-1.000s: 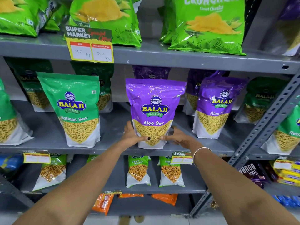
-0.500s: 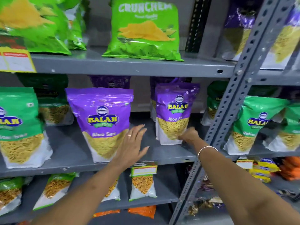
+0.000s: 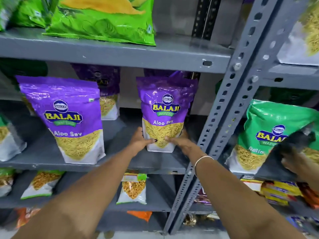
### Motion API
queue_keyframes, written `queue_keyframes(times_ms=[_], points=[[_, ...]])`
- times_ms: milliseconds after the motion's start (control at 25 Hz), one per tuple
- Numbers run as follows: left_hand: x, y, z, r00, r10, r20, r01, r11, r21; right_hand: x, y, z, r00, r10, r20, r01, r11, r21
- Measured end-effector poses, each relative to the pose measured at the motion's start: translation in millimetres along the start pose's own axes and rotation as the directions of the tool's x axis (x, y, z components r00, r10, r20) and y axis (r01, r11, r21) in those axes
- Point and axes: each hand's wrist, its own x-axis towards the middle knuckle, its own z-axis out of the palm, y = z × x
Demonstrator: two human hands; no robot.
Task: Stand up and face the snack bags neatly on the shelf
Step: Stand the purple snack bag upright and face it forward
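A purple Aloo Sev bag (image 3: 165, 107) stands upright on the grey middle shelf (image 3: 120, 163), its label facing me. My left hand (image 3: 139, 141) grips its lower left side and my right hand (image 3: 181, 143) its lower right, thumbs on the front. A second purple Aloo Sev bag (image 3: 69, 118) stands upright to the left, untouched. More purple bags (image 3: 107, 94) sit behind in shadow.
A slotted grey upright post (image 3: 229, 107) rises just right of my hands. Beyond it a green Ratlami Sev bag (image 3: 265, 135) leans, with another person's hand (image 3: 296, 163) at the far right. Green chip bags (image 3: 103, 21) lie on the upper shelf; smaller packets fill the lower shelves.
My hands left the first purple bag and moved right. Both now grip the second purple bag near the post. The view shifted right, and another hand appeared at the far right.
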Motion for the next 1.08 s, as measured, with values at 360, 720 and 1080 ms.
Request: queue_keyframes(times_ms=[360, 720, 1080], points=[[-50, 5, -9, 0.999, 0.039, 0.004, -0.039, 0.986, 0.16, -42, -1, 7, 0.998, 0.046, 0.037, -0.043, 0.996, -0.078], [-74, 6, -5, 0.997, 0.071, -0.025, -0.063, 0.969, 0.24, -57, -8, 12, 0.986, 0.136, -0.095, -0.158, 0.944, -0.291], [-77, 7, -3, 0.998, 0.049, -0.042, -0.04, 0.979, 0.198, -52, -8, 10, 0.966, 0.198, -0.168, -0.25, 0.883, -0.397]])
